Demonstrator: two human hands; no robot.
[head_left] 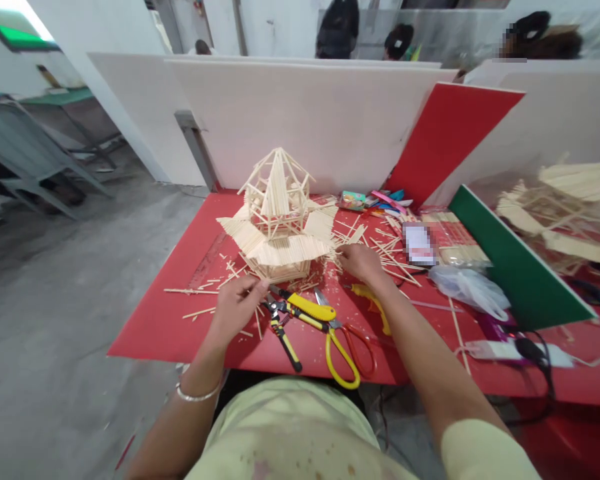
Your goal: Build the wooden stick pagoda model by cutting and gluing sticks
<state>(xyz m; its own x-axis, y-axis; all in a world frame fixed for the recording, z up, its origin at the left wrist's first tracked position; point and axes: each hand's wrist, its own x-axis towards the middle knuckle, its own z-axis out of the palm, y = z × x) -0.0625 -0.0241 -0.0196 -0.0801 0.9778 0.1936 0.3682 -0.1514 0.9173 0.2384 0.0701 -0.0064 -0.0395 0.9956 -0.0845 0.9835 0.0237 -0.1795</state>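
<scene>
A model built of pale wooden sticks (279, 193), with a pointed top and a flared lower roof, stands upright on the red table (180, 260). My left hand (237, 307) is at the front left of its base, fingers bent together near the pruner's tip; what they hold, if anything, is too small to tell. My right hand (359, 261) is at the right edge of the lower roof with fingers closed, their tips partly hidden. Between my hands lie black and yellow pruners (284, 330), a yellow cutter (313, 307), scissors with yellow and red handles (343, 355) and a yellow glue gun (373, 303).
Loose sticks (393, 260) lie around the model. At right are stick packs (455, 240), a plastic bag (470, 290), a green board (520, 267) and a power strip (500, 350) with cables. White panels (300, 120) stand behind; people are beyond them.
</scene>
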